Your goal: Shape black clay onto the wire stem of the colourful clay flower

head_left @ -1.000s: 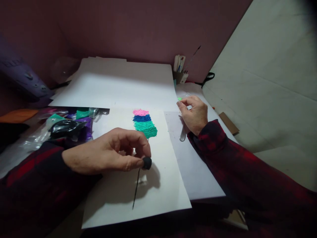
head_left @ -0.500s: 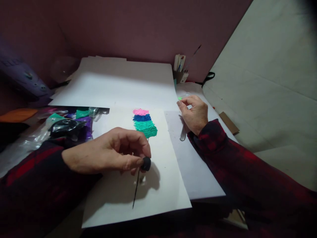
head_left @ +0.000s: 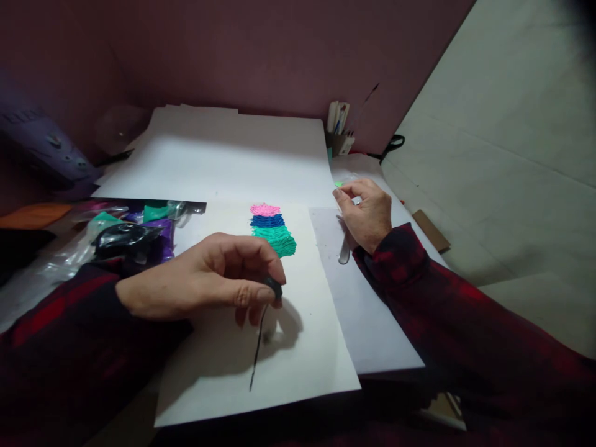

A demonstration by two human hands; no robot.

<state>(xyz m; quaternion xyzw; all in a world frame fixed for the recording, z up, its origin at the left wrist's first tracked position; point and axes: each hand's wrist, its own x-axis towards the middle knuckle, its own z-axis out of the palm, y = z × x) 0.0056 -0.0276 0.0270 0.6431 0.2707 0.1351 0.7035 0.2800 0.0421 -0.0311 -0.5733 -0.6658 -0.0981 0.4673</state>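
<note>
My left hand pinches a small black lump of soft modelling clay between thumb and fingertips, just above the white sheet. Below the hand, a thin dark line runs down the sheet. Farther up lies a textured patch with pink, dark blue and green bands. On the right, my right hand is closed, thumb against forefinger, by the edge of the upper paper; what it grips, if anything, is hidden. A metal handle, apparently a spoon's, sticks out beneath it.
Plastic bags of coloured clay, one of them black, lie at the left. Large white sheets cover the back. A holder with pens and brushes stands near the wall, and a brown cardboard piece is at the right.
My left hand has shifted slightly up and turned, so its fingers cover more of the black clay. The right hand stays almost still.
</note>
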